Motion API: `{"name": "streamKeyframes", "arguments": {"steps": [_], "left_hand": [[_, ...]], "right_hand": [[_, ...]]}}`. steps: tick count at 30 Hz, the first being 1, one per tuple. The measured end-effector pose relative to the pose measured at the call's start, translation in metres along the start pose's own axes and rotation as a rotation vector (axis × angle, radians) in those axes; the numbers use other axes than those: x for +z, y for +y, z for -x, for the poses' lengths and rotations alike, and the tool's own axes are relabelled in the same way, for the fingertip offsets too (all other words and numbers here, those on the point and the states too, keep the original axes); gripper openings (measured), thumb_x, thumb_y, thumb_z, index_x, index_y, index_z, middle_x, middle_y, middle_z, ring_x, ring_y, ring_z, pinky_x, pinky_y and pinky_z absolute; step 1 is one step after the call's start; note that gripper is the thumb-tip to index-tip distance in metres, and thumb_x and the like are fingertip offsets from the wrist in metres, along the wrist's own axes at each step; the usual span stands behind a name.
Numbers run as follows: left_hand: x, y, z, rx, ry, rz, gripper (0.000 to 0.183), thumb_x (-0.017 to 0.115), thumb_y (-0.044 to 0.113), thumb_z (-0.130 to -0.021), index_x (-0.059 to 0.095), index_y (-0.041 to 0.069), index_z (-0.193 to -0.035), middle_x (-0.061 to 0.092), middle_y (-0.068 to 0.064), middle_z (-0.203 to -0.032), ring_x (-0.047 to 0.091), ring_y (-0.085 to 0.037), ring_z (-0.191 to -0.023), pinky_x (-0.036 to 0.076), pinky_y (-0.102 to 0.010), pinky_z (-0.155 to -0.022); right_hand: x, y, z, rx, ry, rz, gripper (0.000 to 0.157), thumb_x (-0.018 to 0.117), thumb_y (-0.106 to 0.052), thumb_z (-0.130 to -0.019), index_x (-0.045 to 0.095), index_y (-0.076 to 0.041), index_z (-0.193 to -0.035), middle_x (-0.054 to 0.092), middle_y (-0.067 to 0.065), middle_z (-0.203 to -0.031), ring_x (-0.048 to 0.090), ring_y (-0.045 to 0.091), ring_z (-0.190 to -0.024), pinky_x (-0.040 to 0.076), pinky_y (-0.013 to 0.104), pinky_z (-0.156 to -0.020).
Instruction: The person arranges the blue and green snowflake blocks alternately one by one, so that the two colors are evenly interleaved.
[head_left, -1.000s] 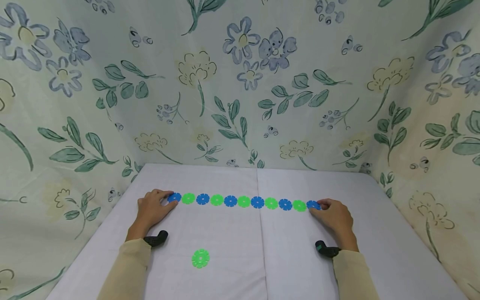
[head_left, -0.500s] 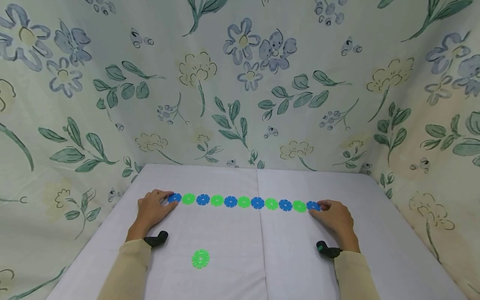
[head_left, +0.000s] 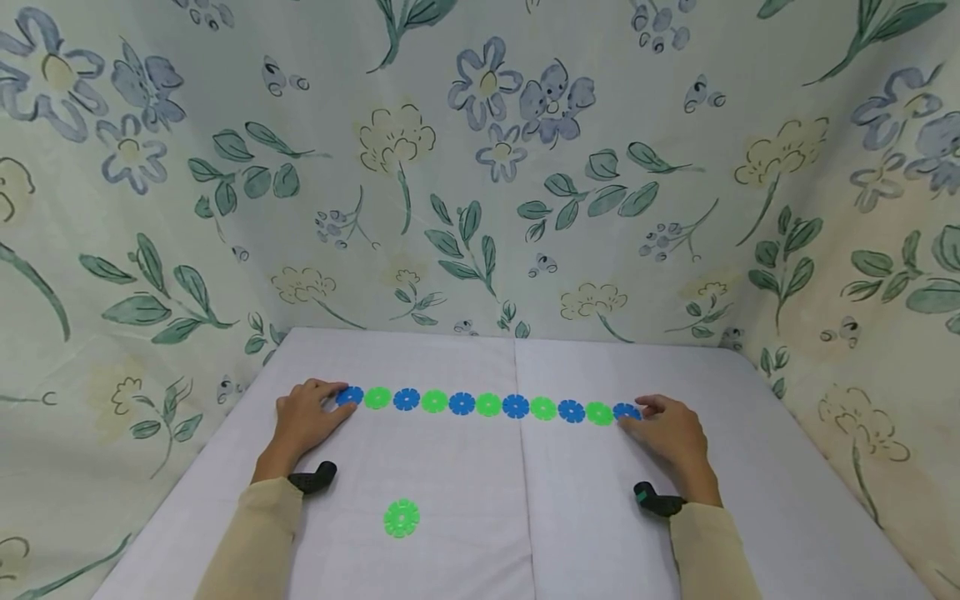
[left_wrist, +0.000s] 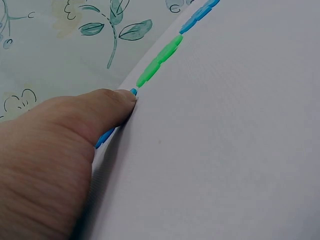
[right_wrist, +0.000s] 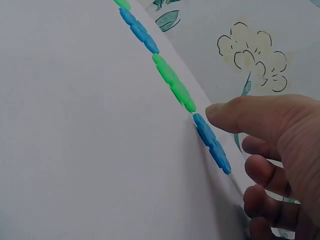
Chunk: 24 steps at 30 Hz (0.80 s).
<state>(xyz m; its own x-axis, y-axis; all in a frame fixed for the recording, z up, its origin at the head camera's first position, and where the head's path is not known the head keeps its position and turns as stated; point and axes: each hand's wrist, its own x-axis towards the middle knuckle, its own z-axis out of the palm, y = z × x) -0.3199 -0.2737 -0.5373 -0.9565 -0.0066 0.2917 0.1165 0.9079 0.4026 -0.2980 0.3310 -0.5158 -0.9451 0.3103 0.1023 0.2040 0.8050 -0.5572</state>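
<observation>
Several snowflake building discs lie end to end in a row, alternating blue and green. At the left end, my left hand [head_left: 309, 418] holds the edge of a blue snowflake disc [head_left: 349, 396] between thumb and index finger; in the left wrist view, the thumb [left_wrist: 117, 102] covers much of this disc. By the right end of the row is my right hand [head_left: 670, 437]. Its thumb and fingers are spread around the last blue snowflake disc [right_wrist: 212, 144], which shows whole in the right wrist view. Beside it is a green snowflake disc [right_wrist: 173, 83].
One loose green snowflake disc [head_left: 402, 518] lies on the white cloth [head_left: 457, 483], nearer the person and left of centre. A fold line runs down the cloth. Floral curtains [head_left: 480, 167] enclose the table behind and at both sides. Each wrist wears a black camera mount [head_left: 313, 478].
My right hand's index finger has lifted slightly off the right-end blue snowflake disc, and its grip has loosened. The left hand and the row stay in place.
</observation>
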Motion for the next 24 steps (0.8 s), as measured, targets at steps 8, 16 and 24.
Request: {"name": "streamKeyframes", "arguments": {"steps": [8,16,24], "left_hand": [[0.001,0.0,0.0,-0.002,-0.001,0.001,0.055,0.068,0.053,-0.09,0.066,0.018,-0.132,0.062,-0.017,-0.127,0.054,-0.039,-0.117,0.032,-0.058,-0.089],[0.002,0.0,0.0,0.0,0.004,-0.003,0.056,0.067,0.055,-0.09,0.066,0.018,-0.132,0.062,-0.016,-0.127,0.054,-0.038,-0.116,0.033,-0.058,-0.088],[0.003,-0.002,0.0,-0.003,0.0,0.014,0.054,0.069,0.053,-0.089,0.066,0.02,-0.131,0.062,-0.015,-0.126,0.054,-0.037,-0.116,0.031,-0.058,-0.089]], "right_hand": [[-0.011,-0.019,0.005,-0.018,0.059,-0.029,0.06,0.073,-0.05,-0.086,0.064,-0.011,-0.13,0.065,0.017,-0.12,0.057,0.036,-0.103,0.047,0.047,-0.079],[-0.02,-0.041,0.01,-0.099,0.118,-0.013,0.056,0.073,-0.051,-0.087,0.066,-0.012,-0.127,0.066,0.016,-0.117,0.059,0.031,-0.098,0.048,0.04,-0.071],[-0.021,-0.081,0.019,-0.316,0.203,0.03,0.049,0.077,-0.046,-0.085,0.07,-0.013,-0.121,0.071,0.012,-0.105,0.062,0.026,-0.085,0.046,0.033,-0.063]]}}
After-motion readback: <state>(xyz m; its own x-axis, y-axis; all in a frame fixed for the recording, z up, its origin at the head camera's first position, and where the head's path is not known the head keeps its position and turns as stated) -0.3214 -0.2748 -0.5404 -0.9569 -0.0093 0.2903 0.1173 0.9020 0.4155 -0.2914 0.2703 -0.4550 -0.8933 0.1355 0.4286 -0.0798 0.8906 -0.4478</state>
